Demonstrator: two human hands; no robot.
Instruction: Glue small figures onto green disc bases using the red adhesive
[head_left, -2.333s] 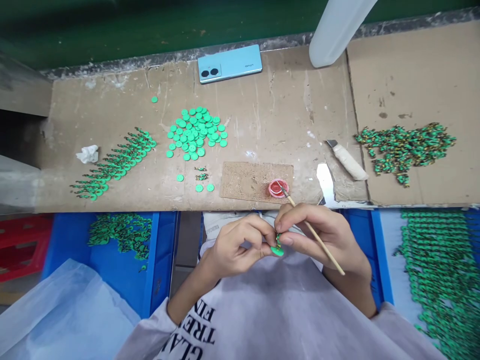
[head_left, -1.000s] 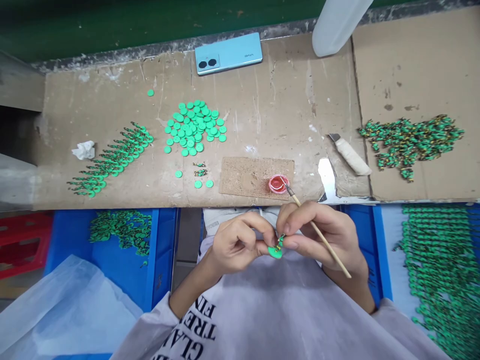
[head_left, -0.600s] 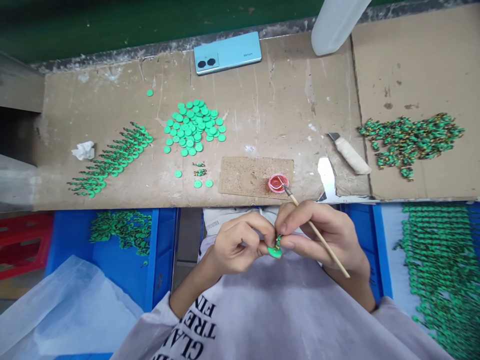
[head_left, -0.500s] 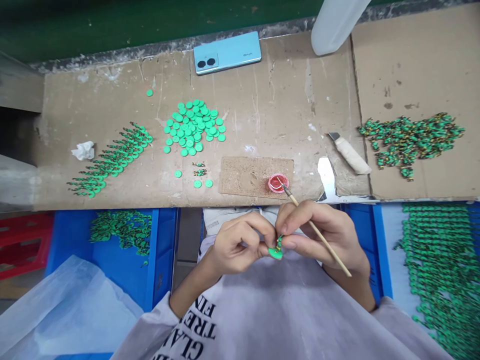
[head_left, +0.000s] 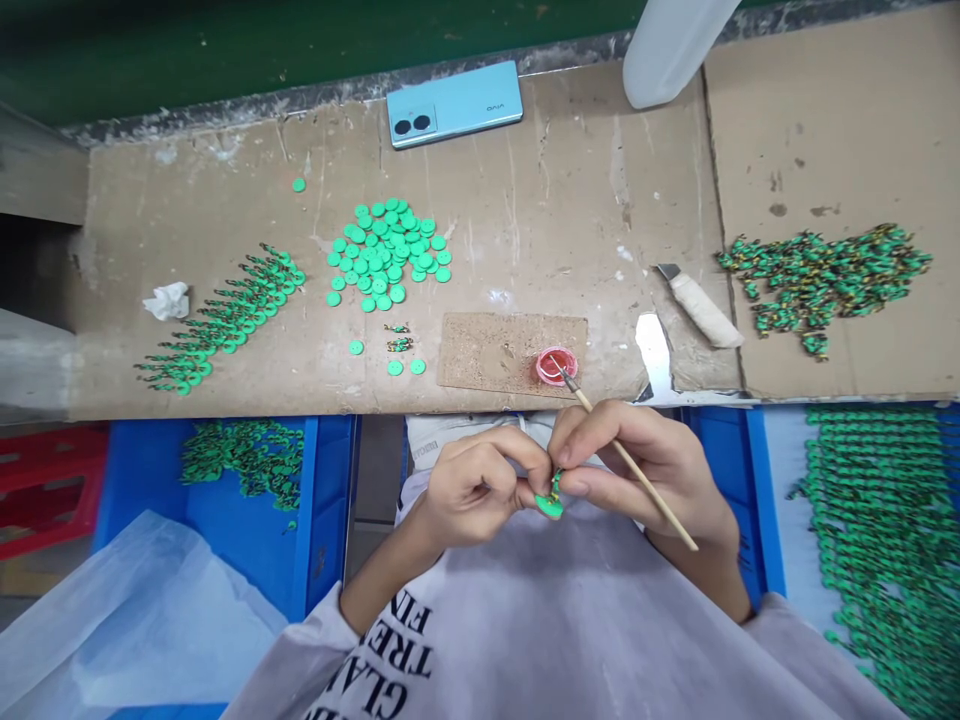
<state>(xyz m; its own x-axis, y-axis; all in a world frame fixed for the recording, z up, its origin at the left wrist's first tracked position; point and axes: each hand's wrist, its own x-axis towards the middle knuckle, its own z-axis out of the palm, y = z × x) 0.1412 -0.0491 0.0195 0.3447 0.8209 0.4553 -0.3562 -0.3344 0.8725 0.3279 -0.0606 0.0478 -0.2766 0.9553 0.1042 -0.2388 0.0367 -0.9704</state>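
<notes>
In front of my chest, my left hand (head_left: 480, 490) pinches a round green base (head_left: 549, 507) at its edge. A tiny green and dark toy figure (head_left: 556, 482) stands on that base. My right hand (head_left: 649, 465) has thumb and fingertips closed on the upper part of the figure. Across the same hand lies a thin brush (head_left: 664, 507) with a wooden handle, its tip pointing away from me. Beyond the hands, a small pink-rimmed pot (head_left: 539, 370) of red liquid sits on a cardboard piece (head_left: 480, 350); the brush tip overlaps it in view.
Loose green discs (head_left: 386, 250) lie in a heap, left of centre. Rows of figures on bases (head_left: 232, 320) stand farther left. A knife with a wrapped handle (head_left: 701, 308), a figure pile (head_left: 832, 275), a phone (head_left: 457, 105) and blue bins (head_left: 322, 520) surround the work area.
Both hands, with the figure and brush, have shifted very slightly left. The grip looks the same, and the things on the table stay where they were.
</notes>
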